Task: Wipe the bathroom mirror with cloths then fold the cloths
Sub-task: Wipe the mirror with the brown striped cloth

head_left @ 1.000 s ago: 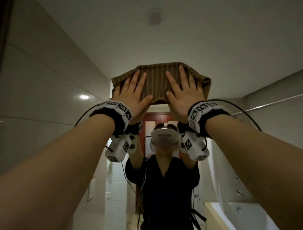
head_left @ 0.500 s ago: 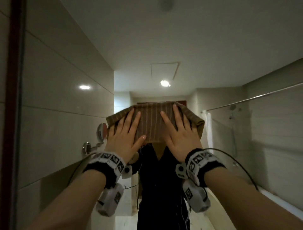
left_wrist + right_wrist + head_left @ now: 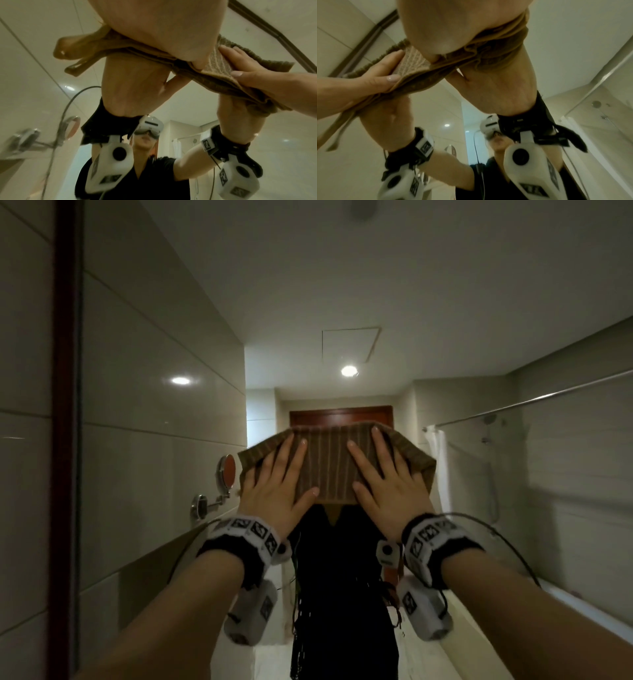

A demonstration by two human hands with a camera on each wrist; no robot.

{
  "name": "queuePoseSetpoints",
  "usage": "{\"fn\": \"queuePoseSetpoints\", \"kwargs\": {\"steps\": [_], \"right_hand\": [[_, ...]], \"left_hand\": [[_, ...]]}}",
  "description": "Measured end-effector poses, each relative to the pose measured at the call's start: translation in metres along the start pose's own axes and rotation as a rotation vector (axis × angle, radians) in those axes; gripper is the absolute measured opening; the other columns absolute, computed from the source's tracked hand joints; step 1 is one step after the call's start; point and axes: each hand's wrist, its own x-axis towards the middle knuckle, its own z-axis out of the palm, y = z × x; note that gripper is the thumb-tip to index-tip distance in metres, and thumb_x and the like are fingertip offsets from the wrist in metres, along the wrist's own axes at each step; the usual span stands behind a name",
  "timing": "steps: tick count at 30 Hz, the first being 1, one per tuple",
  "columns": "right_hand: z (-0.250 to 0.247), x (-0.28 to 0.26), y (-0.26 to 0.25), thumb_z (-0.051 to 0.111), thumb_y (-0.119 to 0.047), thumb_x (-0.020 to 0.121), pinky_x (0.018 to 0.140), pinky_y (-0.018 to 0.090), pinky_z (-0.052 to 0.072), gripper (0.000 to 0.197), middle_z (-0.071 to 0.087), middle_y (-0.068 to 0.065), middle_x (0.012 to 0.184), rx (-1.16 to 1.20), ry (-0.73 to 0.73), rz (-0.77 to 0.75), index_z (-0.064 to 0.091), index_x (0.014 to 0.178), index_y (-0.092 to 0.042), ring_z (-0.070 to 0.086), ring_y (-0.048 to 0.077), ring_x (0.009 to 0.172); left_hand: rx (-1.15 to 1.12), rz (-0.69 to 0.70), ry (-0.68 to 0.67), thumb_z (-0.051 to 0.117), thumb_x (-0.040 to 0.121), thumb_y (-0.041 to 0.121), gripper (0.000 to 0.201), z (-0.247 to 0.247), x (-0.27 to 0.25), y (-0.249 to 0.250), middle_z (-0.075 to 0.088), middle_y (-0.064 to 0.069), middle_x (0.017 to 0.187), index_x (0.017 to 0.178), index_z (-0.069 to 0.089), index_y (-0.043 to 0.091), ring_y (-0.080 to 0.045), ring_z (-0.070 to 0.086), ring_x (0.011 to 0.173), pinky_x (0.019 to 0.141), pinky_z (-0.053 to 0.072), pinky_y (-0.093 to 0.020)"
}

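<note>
A brown striped cloth (image 3: 327, 470) lies flat against the bathroom mirror (image 3: 411, 302), covering the reflection of my head. My left hand (image 3: 274, 484) presses its left half with straight, spread fingers. My right hand (image 3: 387, 484) presses the right half the same way. In the left wrist view my left palm (image 3: 163, 27) bears on the bunched cloth (image 3: 221, 83), and the right hand's fingers (image 3: 240, 67) lie on its edge. The right wrist view shows my right palm (image 3: 462, 27) on the cloth (image 3: 419, 75) beside the left hand (image 3: 373, 79).
The mirror's dark red frame (image 3: 66, 405) runs down the left side. The glass reflects a round wall mirror on an arm (image 3: 226, 470), a shower rail (image 3: 548, 397), a white curtain (image 3: 440, 460), a bathtub edge (image 3: 582, 607) and a wooden door (image 3: 339, 416).
Both hands have slid the cloth down the mirror from near its top to the height of my reflected head. The fingers stay flat on it.
</note>
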Motion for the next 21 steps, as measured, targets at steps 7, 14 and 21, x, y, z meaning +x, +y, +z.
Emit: {"fn": "queuePoseSetpoints", "kwargs": {"steps": [7, 14, 21], "right_hand": [[-0.043, 0.106, 0.003, 0.021, -0.053, 0.099, 0.117, 0.046, 0.000, 0.062, -0.029, -0.004, 0.157, -0.056, 0.040, -0.005, -0.019, 0.146, -0.047, -0.009, 0.026, 0.147], [-0.051, 0.140, -0.003, 0.020, -0.053, 0.098, 0.117, 0.047, -0.002, 0.062, -0.029, -0.003, 0.157, -0.068, 0.094, -0.026, -0.017, 0.147, -0.046, -0.008, 0.028, 0.147], [-0.045, 0.140, -0.001, 0.021, -0.052, 0.099, 0.117, 0.049, 0.004, 0.063, -0.026, -0.002, 0.158, -0.061, 0.127, -0.042, -0.017, 0.148, -0.044, -0.004, 0.028, 0.147]], "left_hand": [[0.069, -0.064, -0.034, 0.025, 0.092, 0.064, 0.077, -0.053, 0.092, -0.020, -0.030, 0.014, 0.153, 0.143, -0.028, 0.039, -0.014, -0.012, 0.145, 0.115, 0.001, -0.046], [0.086, -0.112, 0.018, 0.027, 0.092, 0.064, 0.077, -0.067, 0.116, -0.025, -0.027, 0.015, 0.154, 0.145, -0.023, 0.040, -0.014, -0.010, 0.145, 0.115, 0.000, -0.046], [0.101, -0.138, 0.024, 0.028, 0.093, 0.063, 0.076, -0.065, 0.112, -0.022, -0.026, 0.013, 0.155, 0.146, -0.022, 0.039, -0.014, -0.010, 0.146, 0.115, 0.000, -0.045]]}}
